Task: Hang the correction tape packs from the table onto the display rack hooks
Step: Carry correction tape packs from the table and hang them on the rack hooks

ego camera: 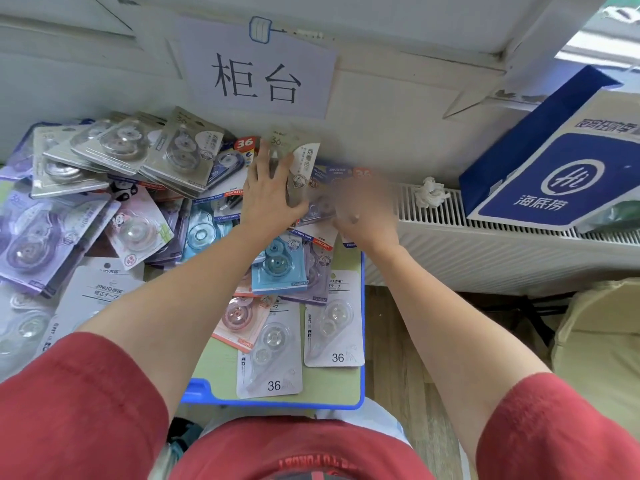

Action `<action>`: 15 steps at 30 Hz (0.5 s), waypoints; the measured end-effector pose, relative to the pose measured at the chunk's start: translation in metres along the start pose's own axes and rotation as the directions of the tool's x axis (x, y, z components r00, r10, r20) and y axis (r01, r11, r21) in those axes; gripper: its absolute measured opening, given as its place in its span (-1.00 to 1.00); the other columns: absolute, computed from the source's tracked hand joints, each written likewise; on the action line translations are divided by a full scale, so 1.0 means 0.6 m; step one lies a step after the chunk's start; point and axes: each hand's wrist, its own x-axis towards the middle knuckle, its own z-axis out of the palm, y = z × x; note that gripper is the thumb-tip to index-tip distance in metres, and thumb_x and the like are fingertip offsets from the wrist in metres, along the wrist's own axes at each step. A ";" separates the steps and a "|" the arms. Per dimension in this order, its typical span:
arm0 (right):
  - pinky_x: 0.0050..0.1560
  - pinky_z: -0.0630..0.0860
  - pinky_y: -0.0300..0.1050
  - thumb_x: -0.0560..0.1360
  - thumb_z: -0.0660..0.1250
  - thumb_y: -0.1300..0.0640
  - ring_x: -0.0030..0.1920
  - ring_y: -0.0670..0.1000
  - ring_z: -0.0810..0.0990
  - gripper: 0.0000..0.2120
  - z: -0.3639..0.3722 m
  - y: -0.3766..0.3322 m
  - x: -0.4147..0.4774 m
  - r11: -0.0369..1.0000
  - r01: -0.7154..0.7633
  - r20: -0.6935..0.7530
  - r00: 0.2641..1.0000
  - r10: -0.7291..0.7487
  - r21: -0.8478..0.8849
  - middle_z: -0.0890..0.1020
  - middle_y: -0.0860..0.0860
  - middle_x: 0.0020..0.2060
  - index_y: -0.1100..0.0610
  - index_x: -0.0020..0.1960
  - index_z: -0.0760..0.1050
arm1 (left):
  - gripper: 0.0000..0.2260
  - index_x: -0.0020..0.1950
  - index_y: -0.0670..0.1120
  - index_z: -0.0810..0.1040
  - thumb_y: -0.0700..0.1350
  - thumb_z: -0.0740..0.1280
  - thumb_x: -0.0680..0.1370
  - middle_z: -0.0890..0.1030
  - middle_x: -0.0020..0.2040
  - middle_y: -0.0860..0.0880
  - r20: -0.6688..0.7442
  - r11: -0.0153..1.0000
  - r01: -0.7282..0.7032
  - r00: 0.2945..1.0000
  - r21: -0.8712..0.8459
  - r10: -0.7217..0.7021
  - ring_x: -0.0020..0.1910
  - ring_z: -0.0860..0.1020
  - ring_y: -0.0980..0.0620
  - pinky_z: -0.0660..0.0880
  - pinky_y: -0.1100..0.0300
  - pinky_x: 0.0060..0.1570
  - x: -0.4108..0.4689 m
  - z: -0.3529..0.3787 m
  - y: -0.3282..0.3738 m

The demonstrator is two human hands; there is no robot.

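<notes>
With the left hand (270, 192) presses flat on a grey-beige correction tape pack (300, 157), fingers straight and spread, nothing clamped. Finds this pack at 12 to 1 o'clock from the palm, at the far side of the table (362, 306), close to the wall, with the long axis from 6 to 12 o'clock. Judges the hanging end to point to 12 o'clock, away from the body, but cannot see the hole.

Holds the right hand (363, 209) just beside, at 3 o'clock of the left one, over neighbouring packs. Cannot tell whether its fingers are apart or together, because of strong blur.

Judges the left hand to be the nearer one, since touching the pack. Needs, probably, a slide toward 6 o'clock and then a pinch on the card edge. Sees no display rack and no hooks here, so cannot tell the direction of carrying.

Shows a large heap of packs (121, 161) at 9 o'clock of the left hand, overlapping at many angles.

Reads "36" on the top of the pressed pack and "36" again on a red round label (244, 144) at 10 o'clock of the hand. Reads "CORRECTION TAPE" and "SMOOTH" on a blue and red strip (221, 197) at 9 o'clock. Reads "JINUO" on a white pack (107, 289) at 7 o'clock, and "36" on a clear pack (273, 386) near the table front. Reads "柜台" on the paper sign (256, 77) on the wall, and "海底捞" on the blue bag (540, 181) at 3 o'clock.
</notes>
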 end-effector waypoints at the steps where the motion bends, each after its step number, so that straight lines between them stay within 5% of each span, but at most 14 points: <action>1: 0.31 0.33 0.14 0.44 0.40 -0.14 0.38 0.24 0.30 -0.29 -0.002 0.001 -0.008 1.000 0.000 -0.015 1.000 0.000 -0.007 0.19 0.10 0.48 0.00 0.49 0.20 | -0.27 0.54 -0.02 0.16 0.07 0.41 0.45 -0.11 0.57 -0.16 -0.003 1.000 -0.005 1.000 -0.007 0.005 0.51 0.02 -0.25 0.12 -0.11 0.43 -0.006 0.000 0.003; 15: 0.28 0.29 0.15 0.47 0.35 -0.16 0.36 0.24 0.26 -0.30 -0.026 0.149 -0.203 0.998 -0.067 -0.016 0.998 0.066 -0.008 0.09 0.10 0.51 -0.02 0.50 0.16 | -0.32 0.51 0.01 0.21 0.08 0.40 0.46 -0.04 0.57 -0.11 0.021 0.994 0.078 0.997 0.075 -0.079 0.49 0.09 -0.23 0.20 -0.07 0.41 -0.205 0.083 0.135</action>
